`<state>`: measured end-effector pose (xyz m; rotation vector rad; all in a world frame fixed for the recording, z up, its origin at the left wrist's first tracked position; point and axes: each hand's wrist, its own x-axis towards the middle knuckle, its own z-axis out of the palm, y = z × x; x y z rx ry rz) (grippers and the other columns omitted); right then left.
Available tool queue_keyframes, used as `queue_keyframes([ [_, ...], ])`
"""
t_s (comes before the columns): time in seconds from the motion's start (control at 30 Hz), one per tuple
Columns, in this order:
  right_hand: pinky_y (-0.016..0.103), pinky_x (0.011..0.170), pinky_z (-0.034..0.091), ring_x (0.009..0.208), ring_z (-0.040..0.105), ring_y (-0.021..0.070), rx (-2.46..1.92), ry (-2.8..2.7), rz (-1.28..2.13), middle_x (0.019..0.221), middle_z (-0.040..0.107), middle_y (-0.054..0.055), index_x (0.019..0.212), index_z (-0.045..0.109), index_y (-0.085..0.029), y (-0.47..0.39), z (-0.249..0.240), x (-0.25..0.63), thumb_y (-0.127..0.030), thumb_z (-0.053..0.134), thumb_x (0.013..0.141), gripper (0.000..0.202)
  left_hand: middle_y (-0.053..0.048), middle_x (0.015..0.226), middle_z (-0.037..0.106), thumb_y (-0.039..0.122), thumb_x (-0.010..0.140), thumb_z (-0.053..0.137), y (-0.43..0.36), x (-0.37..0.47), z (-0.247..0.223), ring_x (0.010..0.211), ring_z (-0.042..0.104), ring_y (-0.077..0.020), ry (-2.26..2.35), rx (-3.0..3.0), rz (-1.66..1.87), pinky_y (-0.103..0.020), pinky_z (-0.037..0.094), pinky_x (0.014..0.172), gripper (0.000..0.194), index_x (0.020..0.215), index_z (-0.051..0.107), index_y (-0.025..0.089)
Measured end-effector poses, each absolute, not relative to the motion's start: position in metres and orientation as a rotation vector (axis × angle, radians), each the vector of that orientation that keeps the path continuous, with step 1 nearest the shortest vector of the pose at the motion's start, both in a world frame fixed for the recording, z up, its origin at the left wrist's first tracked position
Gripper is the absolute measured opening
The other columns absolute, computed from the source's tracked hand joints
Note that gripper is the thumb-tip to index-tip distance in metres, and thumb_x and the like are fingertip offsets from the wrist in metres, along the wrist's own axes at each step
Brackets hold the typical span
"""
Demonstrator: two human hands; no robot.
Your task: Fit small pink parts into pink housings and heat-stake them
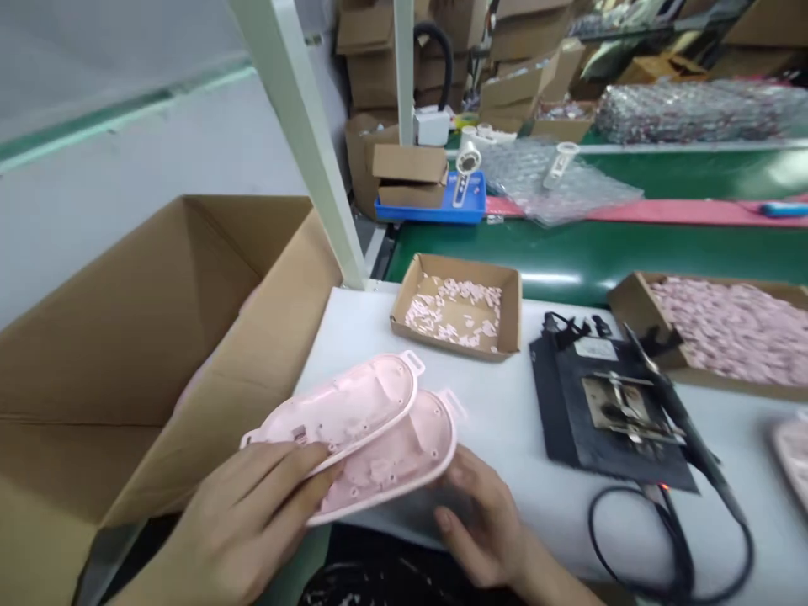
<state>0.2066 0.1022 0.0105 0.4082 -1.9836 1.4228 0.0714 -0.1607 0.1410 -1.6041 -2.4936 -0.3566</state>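
Two long pink plastic shells overlap above the front of the white table. The upper pink shell [353, 404] lies partly across the lower pink shell [404, 459], and each has a small loop at its right end. My left hand [252, 505] grips both at their left side, its fingers over the edges. Close to the lower shell's right end is my right hand [483, 522], its thumb and fingers apart; the fingertips are partly behind the shell's rim.
A large cardboard box [252, 396] stands at the left beside a white post [316, 143]. Behind the shells sits a tray of small pink pieces [455, 343]. A soldering iron [685, 421] rests over a black fixture [555, 404], near a box of pink parts [644, 311].
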Motion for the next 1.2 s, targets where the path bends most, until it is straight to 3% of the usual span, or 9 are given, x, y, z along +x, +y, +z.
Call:
queue_keyframes([
  [0.07, 0.036, 0.079, 0.056, 0.088, 0.063, 0.0195, 0.368, -1.969, 1.491, 0.101, 0.063, 0.008, 0.149, 0.034, -0.019, 0.103, 0.007, 0.212, -0.022, 0.045, 0.099, 0.052, -0.005, 0.111, 0.073, 0.007, 0.093, 0.055, -0.137, 0.097, 0.108, 0.097, 0.066, -0.0209, -2.369, -1.704, -0.306, -0.035, 0.052, 0.086, 0.033, 0.117, 0.070, 0.022],
  [0.17, 0.034, 0.073, 0.052, 0.085, 0.060, 0.0200, 0.202, -2.308, 1.292, 0.097, 0.065, 0.008, 0.138, 0.049, -0.017, 0.115, 0.003, 0.222, -0.030, 0.050, 0.100, 0.040, -0.011, 0.107, 0.073, 0.004, 0.091, 0.055, -0.112, 0.110, 0.064, 0.091, 0.065, -0.0227, -2.277, -1.717, -0.324, -0.037, 0.051, 0.082, 0.026, 0.111, 0.070, 0.012],
  [0.3, 0.033, 0.065, 0.039, 0.071, 0.049, 0.0182, 0.067, -2.353, 0.880, 0.081, 0.062, 0.005, 0.112, 0.062, -0.017, 0.140, 0.013, 0.244, -0.018, 0.058, 0.094, 0.019, -0.009, 0.113, 0.075, 0.002, 0.092, 0.056, -0.105, 0.086, 0.035, 0.104, 0.065, -0.0237, -2.069, -1.895, -0.459, -0.039, 0.048, 0.091, 0.025, 0.110, 0.069, 0.014],
  [0.4, 0.040, 0.082, 0.045, 0.096, 0.057, 0.0234, 0.020, -2.439, 0.805, 0.110, 0.066, 0.011, 0.121, 0.062, -0.018, 0.153, 0.027, 0.248, -0.022, 0.060, 0.095, 0.027, -0.007, 0.129, 0.071, 0.000, 0.092, 0.055, -0.100, 0.052, 0.035, 0.122, 0.059, -0.0282, -2.029, -1.971, -0.366, -0.046, 0.044, 0.102, 0.036, 0.118, 0.070, 0.020],
  [0.5, 0.050, 0.105, 0.042, 0.132, 0.048, 0.0313, 0.098, -2.767, 0.768, 0.146, 0.055, 0.008, 0.131, 0.059, -0.025, 0.156, 0.034, 0.236, -0.049, 0.058, 0.099, 0.039, -0.007, 0.144, 0.061, -0.001, 0.088, 0.059, -0.088, 0.017, 0.039, 0.132, 0.051, -0.0371, -2.153, -1.767, -0.230, -0.054, 0.044, 0.098, 0.042, 0.110, 0.075, 0.030],
  [0.6, 0.051, 0.111, 0.040, 0.130, 0.049, 0.0301, 0.050, -2.933, 0.795, 0.146, 0.055, 0.006, 0.129, 0.059, -0.025, 0.151, 0.030, 0.221, -0.063, 0.049, 0.100, 0.050, -0.006, 0.144, 0.060, 0.004, 0.087, 0.061, -0.079, -0.018, 0.035, 0.132, 0.048, -0.0437, -2.265, -1.544, -0.281, -0.060, 0.046, 0.092, 0.036, 0.093, 0.080, 0.035],
  [0.73, 0.050, 0.108, 0.044, 0.120, 0.053, 0.0288, -0.179, -2.936, 0.765, 0.141, 0.058, 0.008, 0.127, 0.060, -0.022, 0.145, 0.022, 0.223, -0.057, 0.051, 0.101, 0.046, -0.007, 0.127, 0.069, 0.013, 0.093, 0.053, -0.077, -0.045, 0.018, 0.128, 0.051, -0.0415, -2.344, -1.416, -0.619, -0.067, 0.045, 0.098, 0.034, 0.083, 0.079, 0.031],
  [0.93, 0.046, 0.098, 0.049, 0.115, 0.058, 0.0270, -0.056, -2.897, 0.532, 0.131, 0.064, 0.009, 0.125, 0.062, -0.019, 0.152, 0.060, 0.225, -0.042, 0.051, 0.103, 0.033, -0.007, 0.134, 0.063, 0.022, 0.098, 0.054, -0.077, -0.017, 0.000, 0.122, 0.059, -0.0257, -2.319, -1.324, -0.945, -0.045, 0.053, 0.105, 0.027, 0.122, 0.067, 0.025],
  [1.2, 0.037, 0.082, 0.053, 0.094, 0.065, 0.0214, -0.305, -3.204, 0.197, 0.105, 0.070, 0.011, 0.109, 0.068, -0.015, 0.202, 0.132, 0.047, -0.021, 0.047, 0.102, 0.023, -0.006, 0.134, 0.064, 0.031, 0.099, 0.056, -0.075, -0.019, -0.006, 0.128, 0.059, -0.0253, -2.281, -1.567, -1.007, -0.043, 0.053, 0.109, 0.027, 0.122, 0.067, 0.024],
])
